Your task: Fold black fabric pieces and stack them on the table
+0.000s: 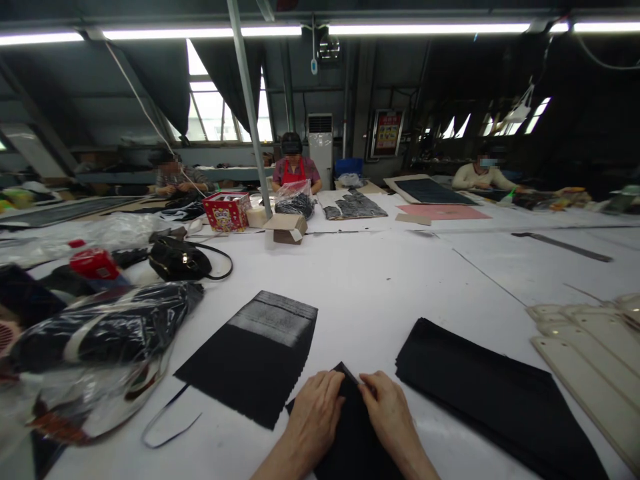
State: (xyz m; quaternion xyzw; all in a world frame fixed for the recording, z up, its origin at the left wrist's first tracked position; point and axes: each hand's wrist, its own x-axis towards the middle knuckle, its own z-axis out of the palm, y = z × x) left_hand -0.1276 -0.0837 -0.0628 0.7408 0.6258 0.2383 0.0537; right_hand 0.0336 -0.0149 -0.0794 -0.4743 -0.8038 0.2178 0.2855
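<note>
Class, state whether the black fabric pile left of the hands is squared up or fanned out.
Fanned out: the black fabric pile shows stepped layer edges, a striped grey band, at its far end.

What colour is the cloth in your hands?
The cloth is black; head view shows it best.

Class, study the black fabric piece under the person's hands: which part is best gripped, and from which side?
Grip the far pointed corner of the black fabric piece, coming from the near side, one hand per edge. It lies flat on the white table, so only that corner's edges offer a hold; the left hand and right hand pinch there.
</note>
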